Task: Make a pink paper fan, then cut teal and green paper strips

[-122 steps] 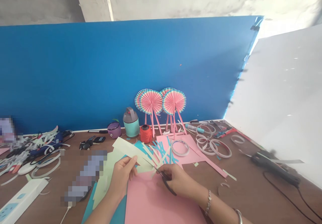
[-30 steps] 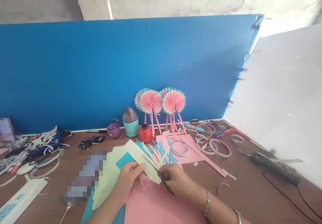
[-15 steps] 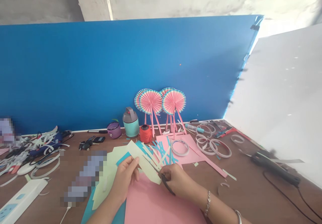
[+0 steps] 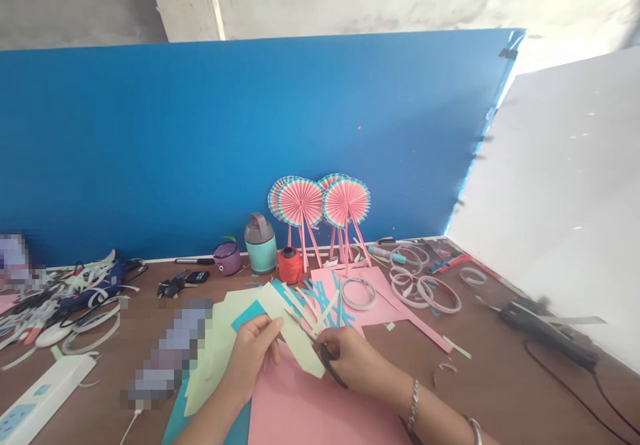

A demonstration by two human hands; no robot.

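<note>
My left hand (image 4: 253,352) pinches a pale yellow strip of paper (image 4: 299,345) by its left edge. In my right hand (image 4: 349,360) is a pair of dark-handled scissors (image 4: 327,364), its blades lying along the strip's right edge; whether they are parted is hard to make out. Beneath both hands lies a large pink sheet (image 4: 300,408). Under my left forearm are pale yellow sheets (image 4: 215,338) and blue paper (image 4: 176,418). Beyond the scissors, thin blue and cream paper strips (image 4: 325,302) lie in a loose pile on another pink sheet (image 4: 380,285).
Pink paper fans (image 4: 300,202) stand against the blue partition (image 4: 175,152). Near them are a teal flask (image 4: 261,252), a purple cup (image 4: 227,258) and a red spool (image 4: 290,266). Rolls of tape (image 4: 438,294) and a black glue gun (image 4: 547,332) lie right; cables and a power strip (image 4: 43,392) left.
The yellow strip has turned slightly and its lower end has shifted a little right. The scissors' blades have moved slightly along its edge. Both hands stay nearly in place.
</note>
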